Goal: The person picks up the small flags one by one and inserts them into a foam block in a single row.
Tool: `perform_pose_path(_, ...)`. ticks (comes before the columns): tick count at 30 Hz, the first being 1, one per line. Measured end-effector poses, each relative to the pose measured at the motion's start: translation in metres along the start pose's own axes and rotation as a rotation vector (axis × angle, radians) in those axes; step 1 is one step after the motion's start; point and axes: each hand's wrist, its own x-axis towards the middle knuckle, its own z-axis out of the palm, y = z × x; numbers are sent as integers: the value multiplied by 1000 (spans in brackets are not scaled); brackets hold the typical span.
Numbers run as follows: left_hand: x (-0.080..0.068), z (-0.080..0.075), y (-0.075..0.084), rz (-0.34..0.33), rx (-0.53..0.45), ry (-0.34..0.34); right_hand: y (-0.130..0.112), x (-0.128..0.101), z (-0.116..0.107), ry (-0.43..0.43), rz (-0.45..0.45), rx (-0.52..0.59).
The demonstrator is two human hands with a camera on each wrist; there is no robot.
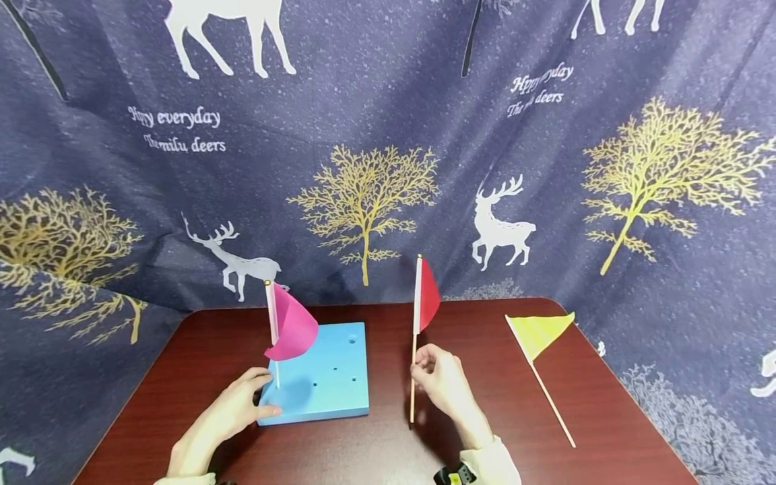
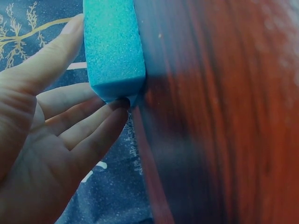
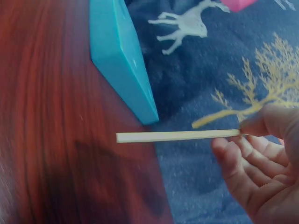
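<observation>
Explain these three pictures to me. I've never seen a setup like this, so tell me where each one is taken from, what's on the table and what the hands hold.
No machine here: a person works with two bare hands and wears three cameras. The wide picture comes from the head, the other two from the wrists.

On the dark red wooden table lies a flat blue foam block with holes. A pink paper flag on a thin stick stands in it. A yellow triangular flag on a stick lies flat on the table to the right.

The left hand rests against the block's near left corner, fingers straight. The right hand pinches the stick of a red paper flag and holds it upright beside the block.
</observation>
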Motion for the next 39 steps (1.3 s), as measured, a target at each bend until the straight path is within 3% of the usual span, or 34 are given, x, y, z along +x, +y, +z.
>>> perform_pose_path(7,0,-2,0,-15,-21,-9,-13,1,20,72,-133,-76)
perform_pose_path(13,0,-2,2,-14,-31,-14,-22,1,37,85,-157,-7)
perform_pose_path(18,-1,0,2,-51,-46,-16,-27,6,50,79,-169,38)
perform_pose_path(28,-3,2,2,-61,-64,-21,-33,19,78,96,-228,-14)
perform_pose_path(39,-3,2,2,-30,-17,14,-43,34,102,78,-280,24)
